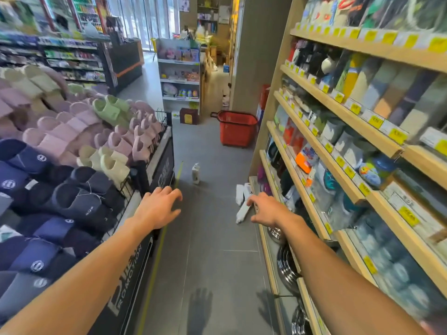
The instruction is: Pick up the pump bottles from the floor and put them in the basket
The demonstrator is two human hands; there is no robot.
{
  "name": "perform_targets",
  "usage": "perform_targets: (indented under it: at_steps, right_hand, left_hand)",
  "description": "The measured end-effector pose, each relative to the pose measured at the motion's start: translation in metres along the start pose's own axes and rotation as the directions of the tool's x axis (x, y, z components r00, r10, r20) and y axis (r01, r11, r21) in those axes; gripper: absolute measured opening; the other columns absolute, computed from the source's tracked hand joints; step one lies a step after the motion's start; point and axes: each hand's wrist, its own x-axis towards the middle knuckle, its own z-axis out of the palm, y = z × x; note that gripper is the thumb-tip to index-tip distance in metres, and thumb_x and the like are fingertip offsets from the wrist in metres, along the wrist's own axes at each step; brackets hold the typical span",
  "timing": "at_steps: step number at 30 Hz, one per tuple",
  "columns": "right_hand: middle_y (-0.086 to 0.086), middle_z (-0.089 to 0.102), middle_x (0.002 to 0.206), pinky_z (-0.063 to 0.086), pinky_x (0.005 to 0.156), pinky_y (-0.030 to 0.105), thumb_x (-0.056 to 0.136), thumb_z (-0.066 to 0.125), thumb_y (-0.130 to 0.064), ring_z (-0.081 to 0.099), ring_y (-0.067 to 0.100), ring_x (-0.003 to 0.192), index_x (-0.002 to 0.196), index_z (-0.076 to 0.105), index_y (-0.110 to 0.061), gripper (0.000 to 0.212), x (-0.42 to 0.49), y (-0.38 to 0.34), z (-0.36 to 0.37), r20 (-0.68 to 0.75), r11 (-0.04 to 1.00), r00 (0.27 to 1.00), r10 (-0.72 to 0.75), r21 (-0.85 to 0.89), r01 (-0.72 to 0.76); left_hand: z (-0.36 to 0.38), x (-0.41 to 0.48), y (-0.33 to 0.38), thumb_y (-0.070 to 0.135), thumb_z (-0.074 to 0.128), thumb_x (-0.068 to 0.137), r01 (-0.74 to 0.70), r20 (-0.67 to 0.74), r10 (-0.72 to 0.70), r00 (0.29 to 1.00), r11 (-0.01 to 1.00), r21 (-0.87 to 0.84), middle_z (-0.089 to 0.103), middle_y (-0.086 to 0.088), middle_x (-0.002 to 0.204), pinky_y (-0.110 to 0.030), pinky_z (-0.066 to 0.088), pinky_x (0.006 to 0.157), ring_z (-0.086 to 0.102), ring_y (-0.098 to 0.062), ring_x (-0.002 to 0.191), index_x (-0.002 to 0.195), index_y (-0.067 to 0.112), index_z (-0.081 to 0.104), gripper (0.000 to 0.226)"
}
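Item 1. Left hand [159, 209]: stretched forward over the aisle, palm down, fingers spread and loosely bent, holding nothing. It hangs in front of the corner of the slipper bin, well apart from the right hand.

Item 2. Right hand [264, 211]: stretched forward, palm down, fingers relaxed and empty. It appears just beside the lowest shelf edge and overlaps the lying bottles in view; contact cannot be told.

Item 3. White plastic pump bottle [196, 174]: upright on the grey tiled floor [212, 238], mid-aisle, beyond both hands, near the black end panel of the bin.

Item 4. Group of white bottles [242, 209]: lying on their sides on the floor against the foot of the right-hand shelving; their number and pump heads are too blurred to tell.

Item 5. Red plastic shopping basket [238, 134]: upright on the floor farther down the aisle, beside the shelving end, well apart from all the bottles. Contents not visible.

Item 6. Wire-sided bin of foam slippers [72, 165]: left of aisle; pink, cream, green and navy pairs heaped.

Item 7. Light wooden shelving [338, 112]: right of aisle, yellow price tags along the edges, packaged goods above, stacked steel pans [286, 269] on the lowest level.

Item 8. Shadows of both hands [199, 308]: on the near floor.
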Motion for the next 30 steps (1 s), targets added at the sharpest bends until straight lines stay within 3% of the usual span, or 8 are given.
perform_targets:
  at_steps: [10, 19, 30]
  right_hand:
    - [0.005, 0.048, 0.138, 0.050, 0.097, 0.043, 0.089, 0.072, -0.028, 0.055, 0.028, 0.116, 0.132, 0.055, -0.029, 0.046, 0.107, 0.008, -0.037, -0.003, 0.997, 0.998, 0.056, -0.047, -0.056]
    - [0.005, 0.045, 0.139, 0.045, 0.100, 0.047, 0.091, 0.070, -0.037, 0.045, 0.031, 0.131, 0.137, 0.051, -0.029, 0.051, 0.206, 0.028, -0.062, 0.003, 0.985, 0.999, 0.053, -0.165, -0.052]
    - [0.008, 0.046, 0.138, 0.044, 0.090, 0.044, 0.093, 0.061, -0.023, 0.046, 0.033, 0.127, 0.142, 0.045, -0.024, 0.051, 0.333, 0.060, -0.098, 0.002, 0.981, 1.000, 0.004, -0.195, -0.004]
  left_hand:
    - [-0.011, 0.130, -0.043, 0.049, 0.055, 0.094, -0.044, 0.014, 0.044, 0.999, 0.999, 0.003, 0.052, 0.000, 0.129, -0.046, 0.044, 0.097, 0.049, -0.026, 0.122, 0.130, 0.032, 0.046, 0.040]
    - [-0.011, 0.219, -0.056, 0.048, 0.055, 0.095, -0.025, 0.043, 0.024, 0.999, 1.000, 0.009, 0.049, -0.001, 0.132, -0.046, 0.044, 0.098, 0.047, -0.027, 0.126, 0.133, 0.033, 0.044, 0.042]
    - [-0.029, 0.331, -0.077, 0.047, 0.055, 0.095, 0.053, 0.023, -0.054, 0.998, 0.998, 0.017, 0.047, -0.002, 0.135, -0.047, 0.042, 0.099, 0.046, -0.026, 0.127, 0.134, 0.032, 0.044, 0.043]
